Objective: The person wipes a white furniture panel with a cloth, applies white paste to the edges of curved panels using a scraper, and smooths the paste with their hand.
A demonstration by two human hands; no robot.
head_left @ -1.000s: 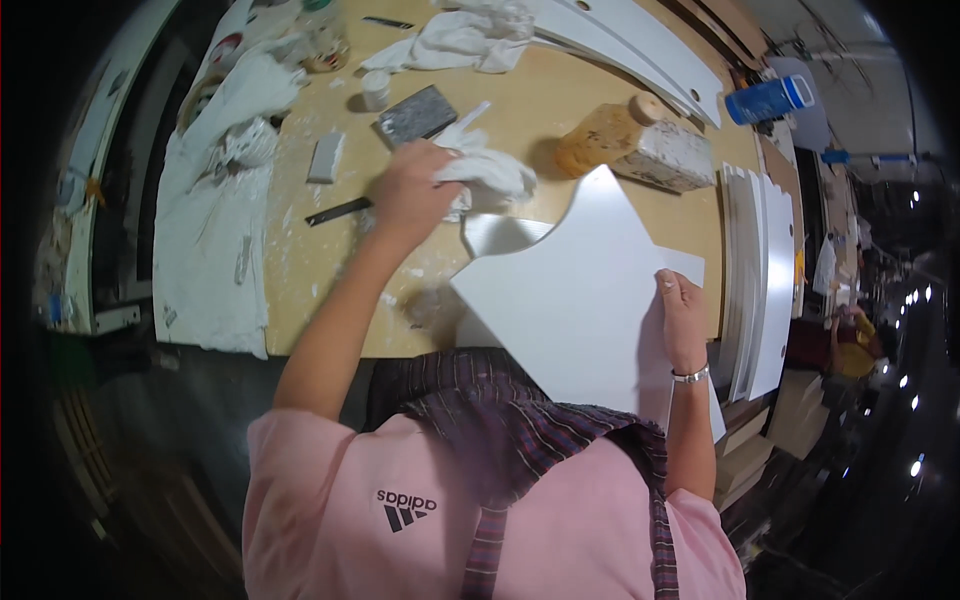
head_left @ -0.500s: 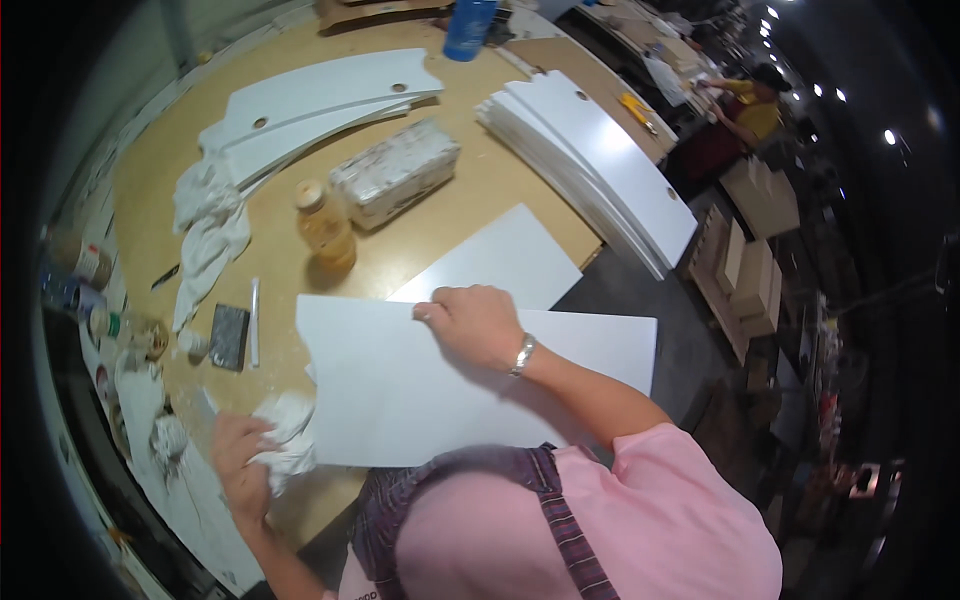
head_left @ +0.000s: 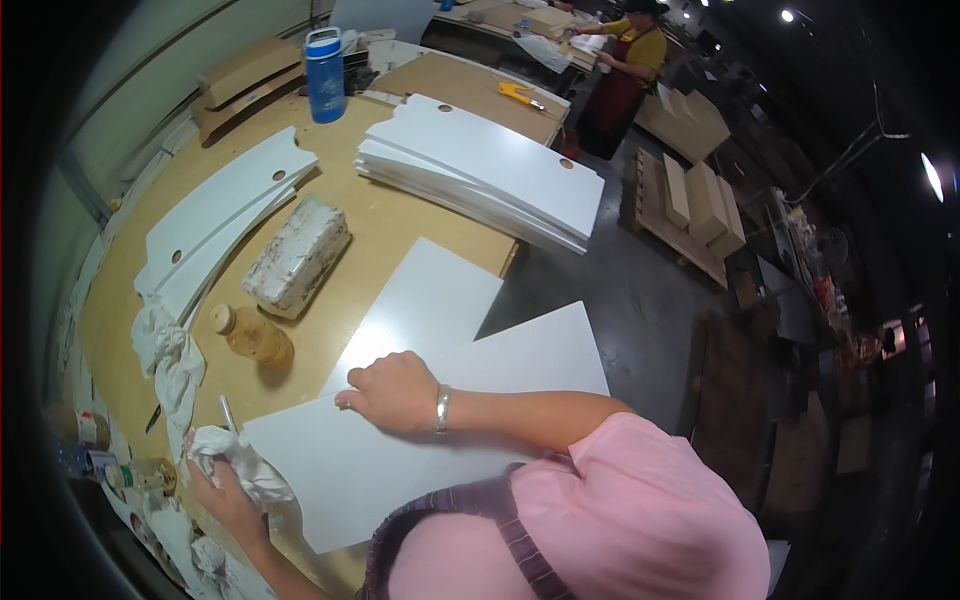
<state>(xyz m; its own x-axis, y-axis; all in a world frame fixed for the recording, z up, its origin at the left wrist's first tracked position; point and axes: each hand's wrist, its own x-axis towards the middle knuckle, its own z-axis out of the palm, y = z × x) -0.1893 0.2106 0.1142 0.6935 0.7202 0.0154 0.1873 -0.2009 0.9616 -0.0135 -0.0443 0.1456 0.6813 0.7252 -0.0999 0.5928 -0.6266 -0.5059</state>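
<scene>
At the near side of the table [head_left: 385, 225], a plain white board [head_left: 345, 465] is found tilted in front of the person, its left end cut in a curve. The right hand [head_left: 395, 393], with a metal band [head_left: 442, 409] at the wrist, is closed over the board's upper edge, fingers curled and close together; the fingertips beneath are hidden. The left hand [head_left: 225, 497] is clamped on a crumpled white cloth [head_left: 240, 465] at the curved end, thumb and fingers around it. Whether cloth and board touch cannot be told.

Beyond the right hand, a second board [head_left: 430, 295] lies flat on the table, partly covered by the first. To its left stands a bottle [head_left: 258, 340] of amber liquid, and just behind that rests a stained, pale block [head_left: 297, 257]. Two curved panels [head_left: 215, 210] with round holes lie farther left, a loose rag [head_left: 168, 350] at their near end. A stack of white panels [head_left: 490, 165] occupies the far right edge. A blue drinking bottle [head_left: 325, 80] stands at the back. Another person [head_left: 635, 65] is visible beyond, well apart.
</scene>
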